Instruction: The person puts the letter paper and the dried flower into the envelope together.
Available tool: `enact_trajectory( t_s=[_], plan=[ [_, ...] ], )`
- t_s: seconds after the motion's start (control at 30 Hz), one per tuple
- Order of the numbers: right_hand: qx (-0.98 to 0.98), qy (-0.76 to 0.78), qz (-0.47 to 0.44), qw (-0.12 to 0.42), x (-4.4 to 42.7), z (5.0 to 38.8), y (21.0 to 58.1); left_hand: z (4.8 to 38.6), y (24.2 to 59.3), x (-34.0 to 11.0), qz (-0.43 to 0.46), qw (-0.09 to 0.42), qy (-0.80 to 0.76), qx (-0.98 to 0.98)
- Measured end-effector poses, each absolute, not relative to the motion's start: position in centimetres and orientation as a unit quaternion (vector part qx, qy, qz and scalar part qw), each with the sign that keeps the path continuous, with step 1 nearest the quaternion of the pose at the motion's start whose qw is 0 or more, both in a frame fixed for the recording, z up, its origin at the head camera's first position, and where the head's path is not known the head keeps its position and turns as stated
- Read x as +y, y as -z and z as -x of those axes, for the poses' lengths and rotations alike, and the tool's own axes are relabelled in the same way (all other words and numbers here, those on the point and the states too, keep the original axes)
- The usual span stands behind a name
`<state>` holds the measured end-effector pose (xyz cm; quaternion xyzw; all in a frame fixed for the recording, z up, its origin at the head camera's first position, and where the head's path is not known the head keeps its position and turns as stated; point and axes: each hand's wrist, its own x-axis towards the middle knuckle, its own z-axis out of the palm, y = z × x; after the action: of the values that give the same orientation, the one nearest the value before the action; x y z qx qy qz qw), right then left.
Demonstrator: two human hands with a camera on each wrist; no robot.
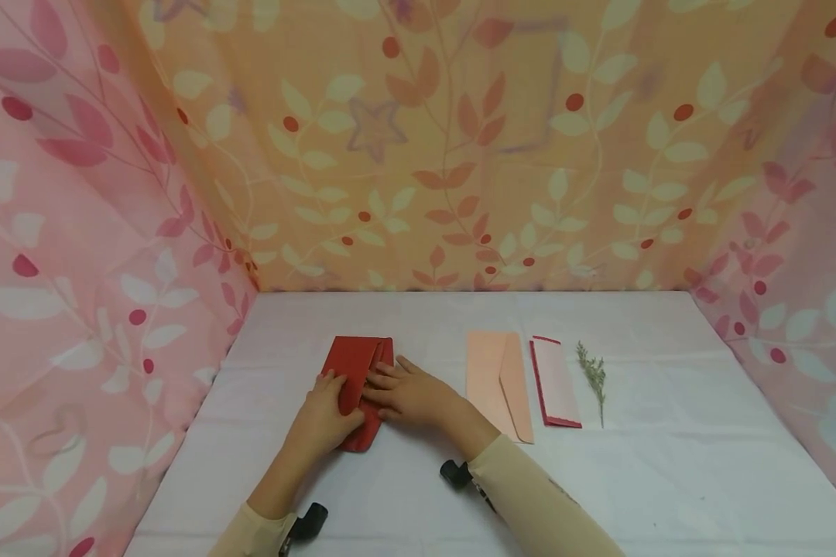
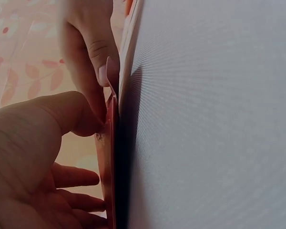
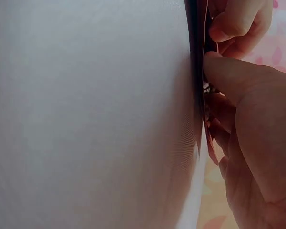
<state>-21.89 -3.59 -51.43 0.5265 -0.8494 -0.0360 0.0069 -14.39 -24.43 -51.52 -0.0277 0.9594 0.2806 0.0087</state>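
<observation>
1. Here at eight o'clock with the left hand [image 1: 323, 418], loosely spread, thumb apart from fingers, resting on the red envelope [image 1: 351, 360].
2. In from three o'clock with the right hand [image 1: 418, 394], also spread, reaching and touching beside the lifted flap [image 2: 110, 78]; impossible to tell how far underneath.
3. Under both hands now, towards nine o'clock from the table's middle: probably light, stiffish paper, quick to crease, apt to slide. Best held lightly by the long edges, and at the flap by its free lip.
4. Out to three o'clock: peach envelope [image 1: 486, 379] just beside the right wrist, then red-edged card [image 1: 557, 383], then dried sprig [image 1: 592, 379], likely the brittle one.
5. Below everything, a table [image 1: 669, 480] in white, faintly creased cloth.
6. Up at twelve, orange leaf-print curtain [image 1: 460, 155]; pink curtain [image 1: 63, 232] at ten, more pink at two.
</observation>
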Motion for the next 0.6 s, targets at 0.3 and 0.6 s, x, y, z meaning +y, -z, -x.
enact_trajectory(
  t_s=[0.3, 0.6],
  plan=[
    [-0.859, 0.041, -0.511, -0.007, -5.1, 22.4, 52.5, 14.3, 51.5, -24.6, 0.027, 0.018, -0.284, 0.958],
    [-0.86, 0.022, -0.51, -0.01, -4.7, 22.7, 51.8, 14.4, 51.7, -24.9, 0.019, 0.015, -0.271, 0.962]
  ],
)
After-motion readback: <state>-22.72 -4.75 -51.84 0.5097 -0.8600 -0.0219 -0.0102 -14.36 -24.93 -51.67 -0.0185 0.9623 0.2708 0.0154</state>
